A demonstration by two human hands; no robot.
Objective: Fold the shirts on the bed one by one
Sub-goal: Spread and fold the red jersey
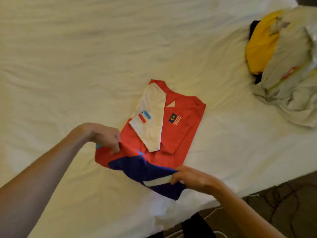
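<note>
A red shirt with white sleeves, flag patches and a dark blue lower part lies on the white bed, its sleeves folded in over the chest. My left hand pinches the left corner of the hem and lifts it off the sheet. The right corner of the hem, where the fabric is blue with a white stripe, is gripped by my right hand. The bottom part is raised and bent toward the collar.
A heap of clothes lies at the bed's right side: a yellow garment, a dark one under it and pale crumpled shirts. The bed edge runs diagonally at lower right, with patterned carpet and a white cable beyond.
</note>
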